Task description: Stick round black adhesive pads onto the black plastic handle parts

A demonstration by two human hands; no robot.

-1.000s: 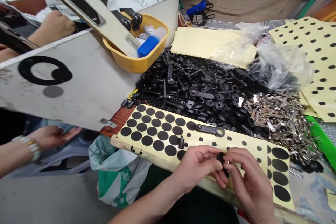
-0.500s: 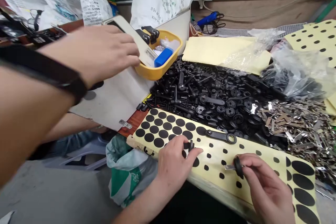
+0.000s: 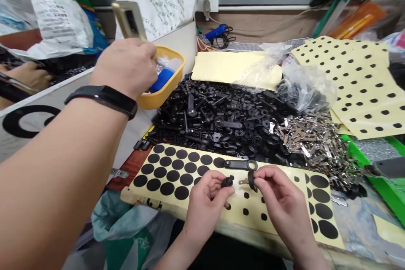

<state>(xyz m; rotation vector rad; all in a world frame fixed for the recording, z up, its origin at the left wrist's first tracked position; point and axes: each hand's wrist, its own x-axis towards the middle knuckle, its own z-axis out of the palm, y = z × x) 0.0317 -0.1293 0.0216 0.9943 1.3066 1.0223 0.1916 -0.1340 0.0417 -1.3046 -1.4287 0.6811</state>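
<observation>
My left hand (image 3: 207, 200) pinches a small round black plastic part (image 3: 227, 182) between thumb and fingers. Close to its right, my right hand (image 3: 280, 196) grips a black ring-shaped part (image 3: 252, 180) with a flat metal tab (image 3: 243, 182) sticking out towards the left hand. A small gap separates the two parts. Beneath both hands lies a yellowish sticker sheet (image 3: 171, 164) with black round stickers. On the sheet, just beyond my hands, rests a black plastic arm with a ring end (image 3: 238, 164).
Heaped black plastic parts (image 3: 218, 114) and flat metal pieces (image 3: 313, 139) lie behind the sheet. Another person's banded arm (image 3: 91, 122) reaches in from the left, a phone (image 3: 129, 19) in the hand near a yellow bin (image 3: 171, 93). A green tray (image 3: 379, 181) stands right.
My hands have come closer together, bringing the metal tab near the round part. The other person's hand has lifted the phone out of the yellow bin. The camera view has turned right.
</observation>
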